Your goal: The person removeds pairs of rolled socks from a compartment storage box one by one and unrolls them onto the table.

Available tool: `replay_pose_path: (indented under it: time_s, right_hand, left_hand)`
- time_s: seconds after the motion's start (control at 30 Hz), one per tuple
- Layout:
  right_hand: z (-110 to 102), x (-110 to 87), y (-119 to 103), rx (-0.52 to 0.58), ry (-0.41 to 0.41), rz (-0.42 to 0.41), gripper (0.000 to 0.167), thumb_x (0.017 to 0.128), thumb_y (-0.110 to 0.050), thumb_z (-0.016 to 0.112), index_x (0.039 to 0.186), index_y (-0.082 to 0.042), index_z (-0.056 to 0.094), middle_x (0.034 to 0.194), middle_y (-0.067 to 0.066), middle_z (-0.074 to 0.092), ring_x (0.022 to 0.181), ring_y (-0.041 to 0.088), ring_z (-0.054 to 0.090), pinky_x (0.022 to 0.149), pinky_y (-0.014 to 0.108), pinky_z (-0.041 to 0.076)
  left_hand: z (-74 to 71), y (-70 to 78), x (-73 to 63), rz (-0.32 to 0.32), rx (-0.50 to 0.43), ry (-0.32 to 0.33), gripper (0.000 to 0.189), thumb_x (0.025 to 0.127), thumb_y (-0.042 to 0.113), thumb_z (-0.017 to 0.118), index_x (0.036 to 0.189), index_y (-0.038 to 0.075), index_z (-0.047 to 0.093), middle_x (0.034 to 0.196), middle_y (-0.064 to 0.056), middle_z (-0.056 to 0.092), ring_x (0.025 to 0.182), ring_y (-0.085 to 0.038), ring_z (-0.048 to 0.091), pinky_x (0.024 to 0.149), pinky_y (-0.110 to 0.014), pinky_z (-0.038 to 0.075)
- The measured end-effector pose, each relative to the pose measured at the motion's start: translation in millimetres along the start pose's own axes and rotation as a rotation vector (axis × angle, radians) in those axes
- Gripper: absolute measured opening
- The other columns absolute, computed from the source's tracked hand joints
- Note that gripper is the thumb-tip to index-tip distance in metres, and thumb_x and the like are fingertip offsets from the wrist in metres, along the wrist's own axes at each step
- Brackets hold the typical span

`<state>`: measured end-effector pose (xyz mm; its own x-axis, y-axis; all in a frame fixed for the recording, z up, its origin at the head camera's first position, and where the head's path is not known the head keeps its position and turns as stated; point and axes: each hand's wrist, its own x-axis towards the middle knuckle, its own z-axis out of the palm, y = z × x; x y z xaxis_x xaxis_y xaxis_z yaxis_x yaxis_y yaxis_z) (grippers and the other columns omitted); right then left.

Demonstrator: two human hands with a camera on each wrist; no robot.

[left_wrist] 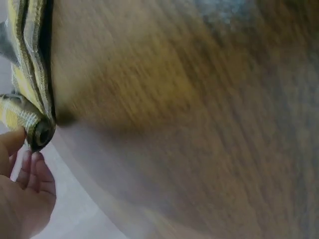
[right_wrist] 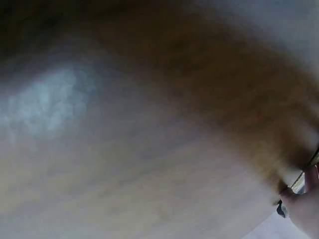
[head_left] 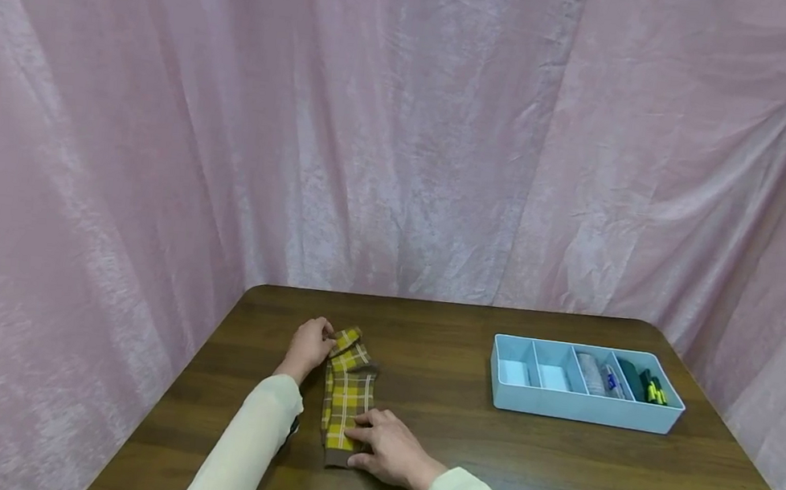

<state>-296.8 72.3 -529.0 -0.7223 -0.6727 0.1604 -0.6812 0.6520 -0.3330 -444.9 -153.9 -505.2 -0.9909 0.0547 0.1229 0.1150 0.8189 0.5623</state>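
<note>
Two bare hands work at opposite ends of yellow-and-brown plaid socks (head_left: 347,414), which look like a pair laid one on the other, toward the left of a desk. The left hand (head_left: 309,345) pinches the turned-over toe end, where the left wrist view shows a small roll; the right hand (head_left: 395,447) lies with its fingers extended over the brown cuff, touching rather than gripping it. The hands are well apart.

The step looks like rolling or folding the socks from the toe. To do it well, the turn should be tight and square to the length, with both layers caught in the pinch. Light, flat pressure at the cuff would stop the fabric sliding; pulling hard could stretch the knit or skew the layers. The bunched part near the heel deserves smoothing first.

The desk (head_left: 429,378) is dark brown with wood grain and rounded far corners. Toward its right side stands a pale blue divided organizer (head_left: 585,410); its two left compartments look empty, and the others hold a grey roll (head_left: 590,373) and small items too indistinct to name surely. Pink, velvety curtains (head_left: 415,118) hang behind.
</note>
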Motion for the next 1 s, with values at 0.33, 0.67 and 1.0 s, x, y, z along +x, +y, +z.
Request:
replay_pose_path:
  time_s: [0.33, 0.67, 1.0]
  right_hand:
    - [-0.7, 0.2, -0.5, -0.015, 0.005, 0.005, 0.047, 0.09, -0.041, 0.071, 0.132, -0.02, 0.066, 0.136, 0.003, 0.055, 0.12, 0.019, 0.051, 0.103, 0.032, 0.041]
    - [-0.9, -4.0, -4.1, -0.024, -0.002, -0.031, 0.046, 0.091, -0.042, 0.07, 0.131, -0.02, 0.067, 0.134, 0.001, 0.056, 0.115, 0.016, 0.051, 0.098, 0.031, 0.044]
    - [-1.5, -5.5, -2.2, -0.034, -0.011, -0.025, 0.045, 0.092, -0.042, 0.069, 0.131, -0.021, 0.067, 0.134, 0.0, 0.056, 0.113, 0.014, 0.051, 0.097, 0.029, 0.044]
  left_hand:
    - [3.0, -8.8, 1.5, -0.01, 0.022, -0.1, 0.043, 0.096, 0.016, 0.067, 0.136, 0.003, 0.058, 0.131, -0.02, 0.058, 0.116, -0.037, 0.057, 0.092, -0.051, 0.048]
    - [-0.7, -6.0, 3.6, -0.073, -0.032, -0.048, 0.033, 0.1, 0.017, 0.061, 0.13, 0.003, 0.06, 0.12, -0.017, 0.063, 0.105, -0.034, 0.062, 0.082, -0.049, 0.051]
    - [3.0, -7.7, 9.6, 0.056, 0.032, -0.03, 0.024, 0.096, 0.005, 0.063, 0.119, 0.004, 0.069, 0.119, -0.016, 0.065, 0.108, -0.034, 0.062, 0.087, -0.049, 0.051]
